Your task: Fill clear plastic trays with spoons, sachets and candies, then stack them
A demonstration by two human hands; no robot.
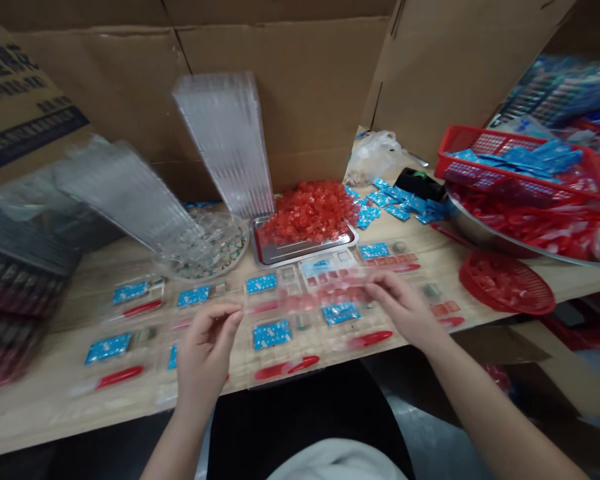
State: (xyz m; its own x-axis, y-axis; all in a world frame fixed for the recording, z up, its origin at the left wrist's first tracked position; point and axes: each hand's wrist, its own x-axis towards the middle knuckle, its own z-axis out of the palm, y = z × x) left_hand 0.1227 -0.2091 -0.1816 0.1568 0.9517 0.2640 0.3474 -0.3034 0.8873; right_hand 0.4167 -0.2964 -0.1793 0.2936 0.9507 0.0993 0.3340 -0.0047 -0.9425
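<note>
My right hand (400,308) pinches one end of a translucent strip of pinkish-red squares (325,295), smeared by motion above the trays. My left hand (205,343) is left of the strip, thumb and forefinger closed together; whatever they hold, if anything, I cannot make out. Beneath both hands lie clear plastic trays with blue sachets (272,335), red pen-like pieces (370,339) and small pale pieces. Behind the strip, a tray with a white printed card (327,265) has red squares along its front.
A metal tray (305,253) bears a heap of red pieces (313,210). Stacks of clear trays (227,140) lean at the back beside a round dish (205,267). On the right are a red basket (520,180) of sachets, a metal bowl (475,223) and a small red basket (507,283).
</note>
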